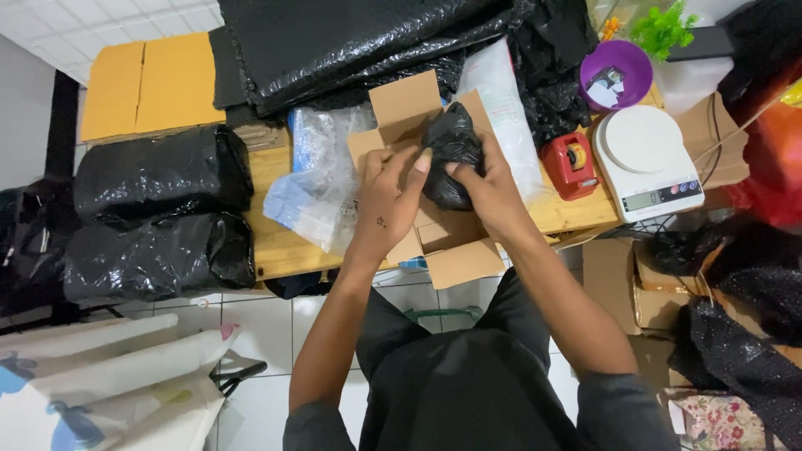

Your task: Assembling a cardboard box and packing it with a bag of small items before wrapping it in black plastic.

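Both sets of fingers press on a black bundle point(451, 154) wrapped in shiny plastic. The left hand point(386, 200) has its fingers together, the fingertips point(423, 159) pushing against the bundle's left side. The right hand point(493, 188) curls round the bundle from the right, its thumb on the front. The bundle sits in the mouth of a small open box point(426, 234) of brown cardboard, flaps out, which stands at the near edge of the wooden table point(280, 246), about midway along it.

Just left of the box lies clear bubble wrap point(317, 179). Right of it stand a red tape dispenser point(570, 164) and a white scale point(647, 160) by the right end of the table, with a purple bowl point(616, 73) behind them. Black bags point(163, 171) are stacked at the left end, and black plastic sheets point(351, 42) cover the far edge.
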